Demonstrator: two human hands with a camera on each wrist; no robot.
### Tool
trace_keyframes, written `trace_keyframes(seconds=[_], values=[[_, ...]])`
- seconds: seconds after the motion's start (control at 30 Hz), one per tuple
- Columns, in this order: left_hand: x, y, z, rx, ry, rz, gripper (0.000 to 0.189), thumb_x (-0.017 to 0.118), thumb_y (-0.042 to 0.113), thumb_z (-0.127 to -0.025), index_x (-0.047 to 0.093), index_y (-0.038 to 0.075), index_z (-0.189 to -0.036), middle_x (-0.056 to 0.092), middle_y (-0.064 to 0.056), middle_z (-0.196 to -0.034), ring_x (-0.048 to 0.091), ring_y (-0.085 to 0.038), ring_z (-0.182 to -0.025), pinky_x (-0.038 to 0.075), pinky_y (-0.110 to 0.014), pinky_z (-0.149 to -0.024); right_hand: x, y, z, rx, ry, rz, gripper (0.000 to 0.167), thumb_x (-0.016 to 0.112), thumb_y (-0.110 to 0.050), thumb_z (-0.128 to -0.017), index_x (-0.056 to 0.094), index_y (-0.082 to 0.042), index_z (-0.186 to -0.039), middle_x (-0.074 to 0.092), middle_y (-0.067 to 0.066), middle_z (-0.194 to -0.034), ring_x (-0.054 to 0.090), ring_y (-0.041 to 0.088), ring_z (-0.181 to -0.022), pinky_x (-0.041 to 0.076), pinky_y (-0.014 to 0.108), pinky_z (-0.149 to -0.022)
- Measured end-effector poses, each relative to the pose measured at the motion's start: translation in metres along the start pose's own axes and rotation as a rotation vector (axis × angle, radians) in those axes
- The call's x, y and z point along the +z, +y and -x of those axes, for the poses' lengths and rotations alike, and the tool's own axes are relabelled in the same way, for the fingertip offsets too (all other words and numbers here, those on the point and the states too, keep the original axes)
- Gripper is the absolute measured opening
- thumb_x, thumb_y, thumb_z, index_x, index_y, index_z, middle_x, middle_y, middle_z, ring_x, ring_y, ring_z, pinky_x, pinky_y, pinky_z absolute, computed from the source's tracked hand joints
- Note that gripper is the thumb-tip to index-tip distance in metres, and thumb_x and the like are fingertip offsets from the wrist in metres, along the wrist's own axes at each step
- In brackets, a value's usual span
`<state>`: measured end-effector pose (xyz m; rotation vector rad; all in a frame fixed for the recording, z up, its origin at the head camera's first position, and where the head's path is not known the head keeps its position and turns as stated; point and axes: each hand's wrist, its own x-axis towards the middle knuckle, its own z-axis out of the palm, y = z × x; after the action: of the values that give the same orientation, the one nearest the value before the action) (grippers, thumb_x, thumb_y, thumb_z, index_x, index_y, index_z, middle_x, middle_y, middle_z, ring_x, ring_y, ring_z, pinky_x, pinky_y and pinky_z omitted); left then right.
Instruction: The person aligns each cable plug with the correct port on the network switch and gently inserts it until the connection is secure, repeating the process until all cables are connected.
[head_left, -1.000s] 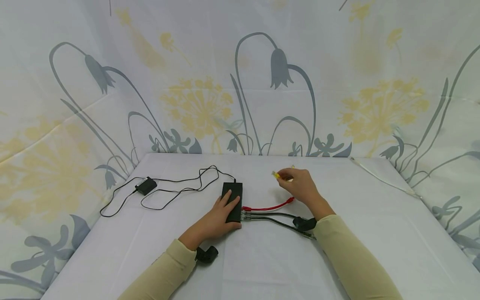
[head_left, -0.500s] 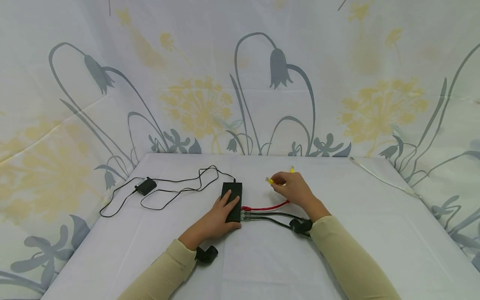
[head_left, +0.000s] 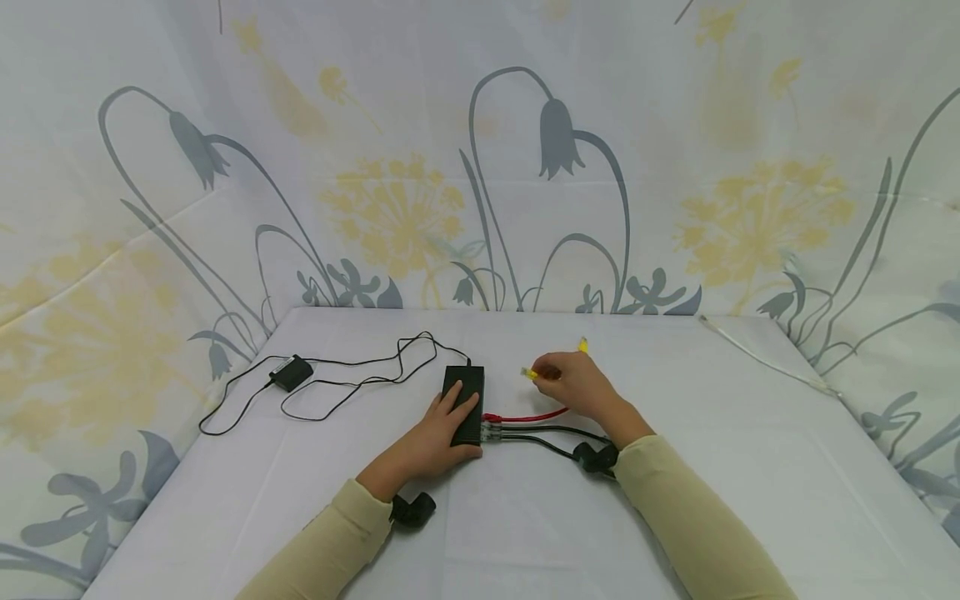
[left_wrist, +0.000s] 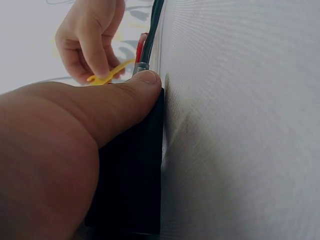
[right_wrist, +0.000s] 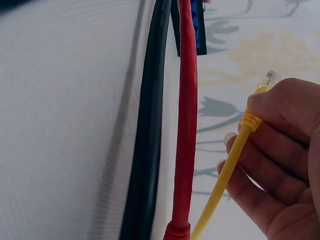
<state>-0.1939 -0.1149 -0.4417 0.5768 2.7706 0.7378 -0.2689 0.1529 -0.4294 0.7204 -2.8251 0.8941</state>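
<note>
A black network switch (head_left: 471, 379) lies on the table. My left hand (head_left: 431, 437) rests on it with fingers straight and spread over its top; in the left wrist view the thumb (left_wrist: 120, 102) lies straight along its side. My right hand (head_left: 585, 387), to the right of the switch, pinches a yellow Ethernet cable (right_wrist: 227, 172) just behind its clear plug (right_wrist: 270, 76). The plug points left towards the switch, apart from it. A red Ethernet cable (head_left: 525, 417) and two black cables (head_left: 536, 437) run from the switch's right side. My right hand and wrist hide their far ends.
A black power adapter (head_left: 292, 372) lies at the left, its thin black cord (head_left: 360, 382) looping to the back of the switch. A whitish cable (head_left: 765, 358) lies at the far right. Patterned cloth (head_left: 420, 167) hangs behind the table.
My right hand has moved left and slightly nearer the front, bringing the yellow Ethernet cable's plug closer to the network switch. My left hand has stayed in place.
</note>
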Motion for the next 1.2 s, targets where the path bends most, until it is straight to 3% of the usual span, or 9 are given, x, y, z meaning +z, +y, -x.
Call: trace_keyframes(seconds=[0.37,0.83,1.2], values=[[0.001,-0.001,0.0,-0.003,-0.004,0.004,0.081,0.066,0.046,-0.09,0.025,0.022,-0.155,0.003,-0.007,-0.165,0.008,-0.044,-0.149,0.03,-0.061,-0.11,0.003,-0.006,0.001,-0.062,0.003,0.009,0.015,0.07,-0.016,-0.087,0.073,-0.008,-0.1,0.072,0.003,-0.094,0.063,0.013,-0.081,0.054,0.03,-0.073],[0.001,-0.002,-0.001,-0.009,-0.016,-0.005,0.082,0.065,0.049,-0.089,0.023,0.025,-0.156,0.0,-0.004,-0.165,0.006,-0.043,-0.149,0.029,-0.06,-0.111,0.014,-0.017,0.0,-0.047,-0.083,-0.003,0.012,0.068,-0.016,-0.088,0.072,-0.011,-0.098,0.07,-0.003,-0.086,0.059,0.008,-0.076,0.053,0.027,-0.073],[0.001,-0.003,-0.001,-0.013,-0.014,-0.005,0.082,0.065,0.049,-0.089,0.022,0.027,-0.156,0.0,-0.003,-0.165,0.006,-0.044,-0.149,0.029,-0.061,-0.111,0.019,-0.025,-0.001,-0.046,-0.129,0.061,0.013,0.067,-0.018,-0.089,0.072,-0.012,-0.099,0.07,-0.004,-0.087,0.059,0.007,-0.076,0.053,0.027,-0.073]])
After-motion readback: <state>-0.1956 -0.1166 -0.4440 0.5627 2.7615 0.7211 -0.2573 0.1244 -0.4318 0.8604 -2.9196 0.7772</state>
